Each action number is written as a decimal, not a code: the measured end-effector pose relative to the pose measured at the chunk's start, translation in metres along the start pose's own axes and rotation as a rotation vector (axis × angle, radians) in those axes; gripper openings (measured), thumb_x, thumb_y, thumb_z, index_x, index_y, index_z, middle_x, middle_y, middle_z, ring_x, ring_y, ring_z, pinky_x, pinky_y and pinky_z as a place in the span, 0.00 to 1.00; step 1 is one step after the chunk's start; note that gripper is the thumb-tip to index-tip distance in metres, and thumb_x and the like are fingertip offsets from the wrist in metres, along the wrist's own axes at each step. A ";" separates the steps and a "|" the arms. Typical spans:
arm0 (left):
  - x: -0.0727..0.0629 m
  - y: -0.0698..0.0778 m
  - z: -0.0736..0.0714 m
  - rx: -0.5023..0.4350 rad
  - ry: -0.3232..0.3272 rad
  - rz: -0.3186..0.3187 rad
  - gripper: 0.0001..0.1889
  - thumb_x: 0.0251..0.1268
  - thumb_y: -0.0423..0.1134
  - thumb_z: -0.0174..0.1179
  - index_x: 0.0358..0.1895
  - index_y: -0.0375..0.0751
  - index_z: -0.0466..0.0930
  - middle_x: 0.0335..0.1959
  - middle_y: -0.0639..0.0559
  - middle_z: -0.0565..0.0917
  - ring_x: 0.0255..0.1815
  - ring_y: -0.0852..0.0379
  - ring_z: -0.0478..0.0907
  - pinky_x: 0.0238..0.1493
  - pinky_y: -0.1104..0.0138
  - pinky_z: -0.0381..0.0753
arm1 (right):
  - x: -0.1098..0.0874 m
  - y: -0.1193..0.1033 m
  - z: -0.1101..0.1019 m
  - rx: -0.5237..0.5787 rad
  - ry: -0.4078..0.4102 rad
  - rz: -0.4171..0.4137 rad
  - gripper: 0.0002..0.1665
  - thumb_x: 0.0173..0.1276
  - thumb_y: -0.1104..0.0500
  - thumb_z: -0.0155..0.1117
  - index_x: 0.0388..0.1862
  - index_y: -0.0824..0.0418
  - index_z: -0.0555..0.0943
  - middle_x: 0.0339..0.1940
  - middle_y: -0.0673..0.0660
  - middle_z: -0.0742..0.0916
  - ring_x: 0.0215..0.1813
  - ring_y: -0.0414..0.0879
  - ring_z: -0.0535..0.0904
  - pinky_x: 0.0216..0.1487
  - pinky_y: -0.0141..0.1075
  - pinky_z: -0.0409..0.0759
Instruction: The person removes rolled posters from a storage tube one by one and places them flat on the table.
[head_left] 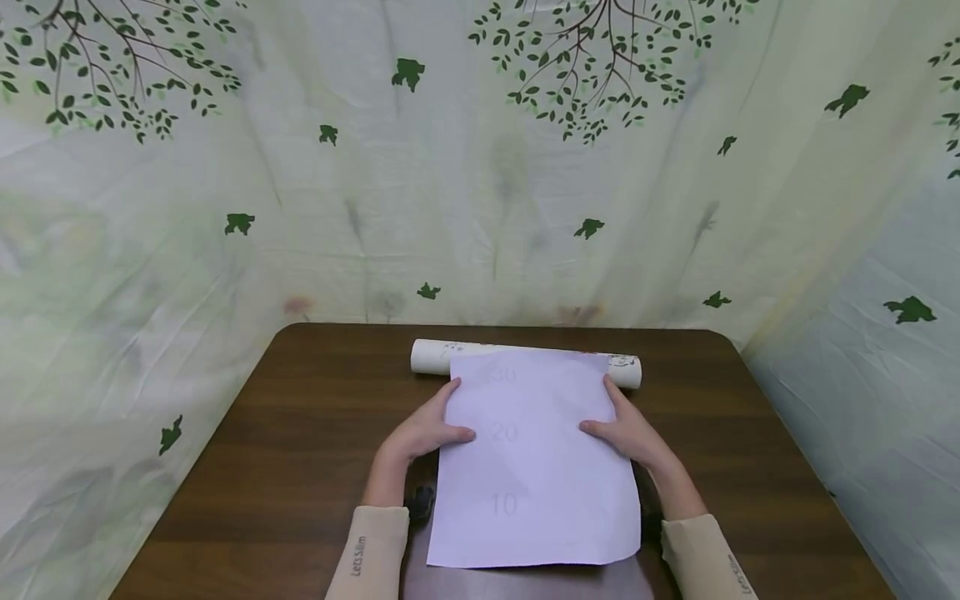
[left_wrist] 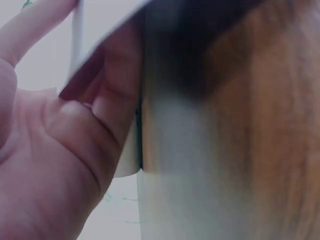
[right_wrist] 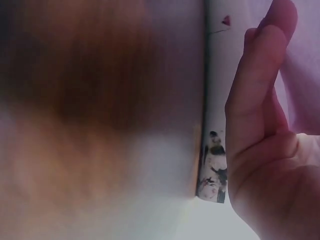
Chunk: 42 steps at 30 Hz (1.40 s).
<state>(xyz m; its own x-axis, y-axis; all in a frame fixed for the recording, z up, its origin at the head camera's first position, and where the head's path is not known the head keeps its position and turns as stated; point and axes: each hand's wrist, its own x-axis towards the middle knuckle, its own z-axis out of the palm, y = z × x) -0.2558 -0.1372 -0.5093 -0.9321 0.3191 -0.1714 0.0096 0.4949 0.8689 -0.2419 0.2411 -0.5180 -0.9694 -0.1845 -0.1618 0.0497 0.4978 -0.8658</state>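
A white sheet of paper (head_left: 540, 475) with faint numbers 30, 20 and 10 is held up above the table by both hands. My left hand (head_left: 423, 429) grips its left edge, thumb on the near face and fingers behind. The right hand (head_left: 633, 433) holds the opposite edge likewise, its thumb lying over the front. In the left wrist view, curled fingers (left_wrist: 120, 85) show beneath the paper's edge. Just beyond the sheet lies a white roll (head_left: 431, 357) with dark and red drawings; the paper's top hides its middle. Its patterned end (right_wrist: 214, 170) appears in the right wrist view.
The brown wooden table (head_left: 262, 467) has rounded far corners. Behind and beside it hangs a pale curtain (head_left: 375, 208) printed with branches and green leaves. Below the sheet, a greyish surface (head_left: 525, 585) shows at the near edge. A dark wrist device (head_left: 421, 503) sits by the left sleeve.
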 end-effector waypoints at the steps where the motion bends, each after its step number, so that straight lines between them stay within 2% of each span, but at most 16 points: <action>1: 0.001 -0.001 0.001 0.013 0.007 -0.001 0.56 0.60 0.40 0.77 0.87 0.44 0.49 0.86 0.36 0.59 0.83 0.37 0.63 0.81 0.42 0.63 | 0.001 0.000 0.000 0.000 -0.007 0.007 0.68 0.72 0.50 0.73 0.89 0.63 0.34 0.90 0.69 0.44 0.88 0.69 0.47 0.84 0.65 0.56; 6: 0.003 -0.002 0.006 0.068 0.062 -0.028 0.55 0.63 0.39 0.75 0.88 0.46 0.48 0.86 0.36 0.59 0.83 0.36 0.63 0.80 0.42 0.66 | 0.004 -0.001 0.001 -0.024 -0.030 0.061 0.70 0.71 0.51 0.74 0.89 0.62 0.32 0.90 0.69 0.44 0.88 0.70 0.48 0.82 0.65 0.60; 9: 0.003 -0.001 0.007 0.079 0.098 -0.061 0.53 0.64 0.39 0.74 0.87 0.49 0.51 0.84 0.35 0.62 0.80 0.35 0.68 0.77 0.42 0.70 | 0.006 0.000 0.002 -0.050 -0.032 0.071 0.70 0.72 0.51 0.74 0.89 0.62 0.31 0.90 0.69 0.43 0.88 0.70 0.45 0.83 0.65 0.58; 13: 0.003 0.002 0.008 0.135 0.121 -0.073 0.48 0.64 0.37 0.74 0.85 0.46 0.57 0.82 0.33 0.66 0.78 0.35 0.70 0.76 0.41 0.72 | 0.008 -0.001 0.004 -0.094 -0.020 0.081 0.71 0.70 0.53 0.75 0.88 0.64 0.31 0.89 0.70 0.42 0.88 0.71 0.42 0.84 0.66 0.52; 18: 0.005 0.003 0.008 0.235 0.132 -0.074 0.45 0.63 0.35 0.74 0.83 0.40 0.62 0.69 0.35 0.80 0.67 0.41 0.78 0.71 0.45 0.76 | 0.011 0.002 0.005 -0.162 -0.002 0.080 0.70 0.68 0.55 0.76 0.88 0.66 0.34 0.89 0.71 0.45 0.88 0.70 0.44 0.85 0.65 0.50; 22: 0.004 0.004 0.010 0.297 0.157 -0.075 0.43 0.62 0.35 0.75 0.81 0.38 0.65 0.61 0.40 0.83 0.60 0.45 0.79 0.68 0.46 0.78 | 0.013 0.002 0.005 -0.230 0.010 0.077 0.68 0.69 0.55 0.76 0.88 0.66 0.37 0.89 0.72 0.49 0.87 0.71 0.48 0.85 0.65 0.53; 25: 0.004 0.004 0.011 0.333 0.178 -0.060 0.42 0.62 0.34 0.74 0.80 0.38 0.67 0.57 0.43 0.83 0.57 0.46 0.78 0.66 0.47 0.78 | 0.012 0.000 0.005 -0.299 0.015 0.085 0.65 0.70 0.53 0.75 0.89 0.65 0.41 0.88 0.73 0.54 0.85 0.73 0.54 0.82 0.67 0.58; 29: 0.005 0.003 0.012 0.375 0.198 -0.030 0.39 0.63 0.32 0.73 0.78 0.38 0.69 0.52 0.45 0.83 0.54 0.45 0.78 0.62 0.47 0.79 | 0.007 -0.004 0.005 -0.471 0.034 0.086 0.55 0.71 0.49 0.74 0.87 0.63 0.56 0.82 0.74 0.69 0.78 0.73 0.68 0.74 0.67 0.71; 32: 0.005 0.002 0.012 0.412 0.217 -0.022 0.38 0.64 0.32 0.73 0.78 0.39 0.70 0.57 0.43 0.83 0.56 0.44 0.80 0.64 0.46 0.80 | 0.001 -0.007 0.006 -0.603 0.059 0.097 0.47 0.70 0.46 0.74 0.82 0.61 0.67 0.73 0.74 0.78 0.65 0.72 0.80 0.63 0.66 0.79; 36: 0.002 0.008 0.011 0.472 0.236 0.001 0.37 0.64 0.34 0.74 0.77 0.41 0.72 0.63 0.41 0.80 0.62 0.42 0.79 0.65 0.46 0.80 | -0.008 -0.014 0.004 -0.658 0.090 0.123 0.44 0.69 0.45 0.75 0.79 0.59 0.72 0.66 0.74 0.77 0.51 0.66 0.83 0.54 0.64 0.82; 38: 0.000 0.013 0.010 0.491 0.230 0.018 0.36 0.63 0.36 0.75 0.76 0.42 0.74 0.65 0.42 0.78 0.65 0.41 0.76 0.65 0.46 0.80 | -0.011 -0.017 0.002 -0.655 0.105 0.117 0.44 0.69 0.45 0.75 0.79 0.59 0.72 0.67 0.74 0.76 0.51 0.66 0.83 0.54 0.65 0.81; 42: -0.005 0.023 0.009 0.533 0.180 0.035 0.41 0.57 0.42 0.80 0.76 0.46 0.75 0.74 0.47 0.74 0.75 0.40 0.66 0.74 0.43 0.71 | -0.014 -0.017 -0.001 -0.642 0.119 0.065 0.44 0.69 0.47 0.75 0.79 0.60 0.72 0.72 0.73 0.75 0.65 0.70 0.79 0.62 0.68 0.78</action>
<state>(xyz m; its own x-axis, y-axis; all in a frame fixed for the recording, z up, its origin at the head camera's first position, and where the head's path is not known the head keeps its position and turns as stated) -0.2477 -0.1204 -0.4923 -0.9745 0.2232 -0.0243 0.1799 0.8411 0.5101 -0.2295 0.2356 -0.5008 -0.9911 -0.0608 -0.1188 -0.0089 0.9185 -0.3953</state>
